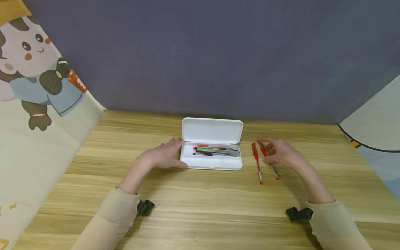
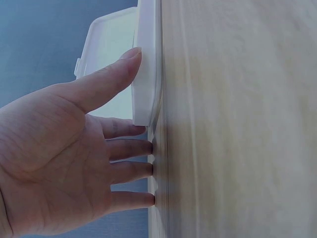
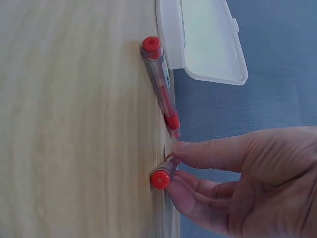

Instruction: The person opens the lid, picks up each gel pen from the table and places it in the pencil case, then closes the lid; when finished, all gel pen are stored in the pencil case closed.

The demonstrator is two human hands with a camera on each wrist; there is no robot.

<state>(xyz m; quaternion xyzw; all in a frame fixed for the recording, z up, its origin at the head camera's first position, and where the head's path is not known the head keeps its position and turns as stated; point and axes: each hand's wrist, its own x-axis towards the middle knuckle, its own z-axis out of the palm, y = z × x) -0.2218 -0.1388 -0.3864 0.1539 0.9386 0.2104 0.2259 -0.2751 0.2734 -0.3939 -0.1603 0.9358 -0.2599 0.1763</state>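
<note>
- Right of the table's (image 1: 200, 208) middle, short of its far edge, the right hand (image 1: 282, 152) has its fingers curled and pinches the outer red pen (image 1: 263, 150); how firmly, I cannot tell.
- A loose pinch on that round barrel could let it slip or roll toward the right edge; a sideways swing could knock the inner red pen (image 1: 255, 152), just beside it.
- The left hand (image 1: 160, 156) has straight, spread fingers, its thumb against the white case's (image 1: 215, 163) front-left corner; too hard a push could slide the case.
- Near the table's far edge, the case lies open, lid (image 1: 212, 130) raised.
- Its rear compartment holds overlapping pens, including a green pen (image 1: 204, 149) and a dark-ended pen (image 1: 204, 154); a jolt could scatter them.
</note>
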